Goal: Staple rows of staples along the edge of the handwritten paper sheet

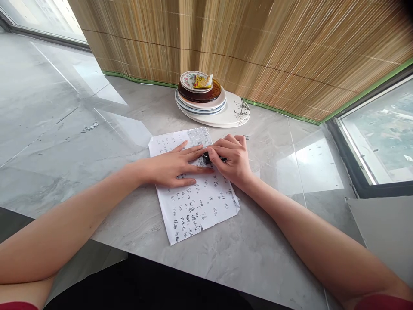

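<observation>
A white sheet of paper [213,217], covered with handwritten characters, lies at a slant on the grey marbled surface. Near its top is a dense grey patterned block [199,137], which runs under my fingers. My left hand [176,168] lies flat on the sheet with its fingers spread, holding the paper down. In my closed right hand [230,157] is a small black object [206,158], gripped between thumb and fingers and lowered against the paper just beside my left fingertips. Its kind is mostly hidden by the hand. A thin grey tip [247,137] shows beyond my right knuckles.
Behind the paper stands a stack of plates [201,111] on a white oval platter [237,113]. A yellow wrapped snack [202,81] rests on the top plate. A bamboo blind [226,38] hangs behind, with windows [380,125] at the sides.
</observation>
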A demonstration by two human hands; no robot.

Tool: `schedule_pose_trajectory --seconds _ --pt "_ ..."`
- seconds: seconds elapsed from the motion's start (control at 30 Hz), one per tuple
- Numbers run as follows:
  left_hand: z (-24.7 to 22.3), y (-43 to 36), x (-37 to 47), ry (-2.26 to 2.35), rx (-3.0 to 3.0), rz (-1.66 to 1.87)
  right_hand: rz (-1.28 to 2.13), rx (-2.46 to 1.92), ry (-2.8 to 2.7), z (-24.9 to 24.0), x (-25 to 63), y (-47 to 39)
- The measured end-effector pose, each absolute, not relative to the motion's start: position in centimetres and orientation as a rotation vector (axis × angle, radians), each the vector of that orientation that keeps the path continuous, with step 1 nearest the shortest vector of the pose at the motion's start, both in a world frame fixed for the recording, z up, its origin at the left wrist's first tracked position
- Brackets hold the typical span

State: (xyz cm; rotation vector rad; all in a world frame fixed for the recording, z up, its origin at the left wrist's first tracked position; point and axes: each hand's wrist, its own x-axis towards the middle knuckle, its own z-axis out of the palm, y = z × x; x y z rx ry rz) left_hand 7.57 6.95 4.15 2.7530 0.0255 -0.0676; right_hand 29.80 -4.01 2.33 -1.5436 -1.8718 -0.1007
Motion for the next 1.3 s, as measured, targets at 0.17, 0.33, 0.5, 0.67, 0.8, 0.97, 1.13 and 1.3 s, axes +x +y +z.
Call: schedule_pose_trajectory --seconds 0.17,0.33,0.5,0.67,0.8,0.97,1.13,1.3 --pt "4.14 6.90 7.54 0.031 2.770 -0.091 -0.151 -1.554 -1.875 2.13 29.70 -4.07" --pt "3.97 6.93 7.52 0.031 2.774 -0.063 -0.203 -1.603 -1.890 2.05 29.52 -4.20" --pt "3.95 6.96 7.53 0.032 2.751 -0.043 -0.209 -1.612 -1.885 2.10 29.44 -4.29" --pt "3.76 7.09 7.50 0.012 2.706 0.006 -0.179 -1.634 -1.939 2.37 29.46 -4.32" --pt "3.54 7.18 7.42 0.008 2.680 0.053 -0.180 -1.629 -1.985 2.64 29.38 -4.28" --pt "3.46 7.26 7.33 0.000 2.684 0.050 -0.207 -1.626 -2.041 2.94 29.02 -4.27" --pt "3.42 7.35 7.31 -0.013 2.695 0.037 -0.223 -1.601 -2.042 2.74 28.90 -4.17" --pt "3.59 7.40 7.30 0.008 2.712 -0.040 -0.199 -1.623 -1.733 2.13 29.82 -3.75"
